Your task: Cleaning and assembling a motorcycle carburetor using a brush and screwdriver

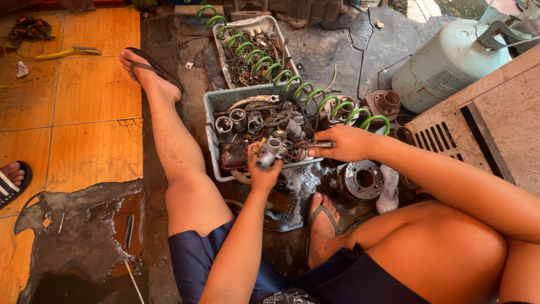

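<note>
My left hand point(263, 171) grips a small silver metal engine part, like a carburettor point(271, 151), holding it above the front edge of a grey plastic tray point(212, 135). My right hand point(344, 143) holds a slim tool point(313, 145) whose tip points at that part. The tray is full of oily metal parts, cylinders and rings. A green coiled hose point(292, 84) runs from the far end across the tray toward my right wrist.
A second tray point(253, 50) of small scrap parts lies farther back. A pale gas cylinder point(444, 65) lies at the right, beside a beige panel point(495, 124). Round metal housings point(360, 179) sit by my right foot. Orange tiles and another person's sandalled foot point(12, 179) lie left.
</note>
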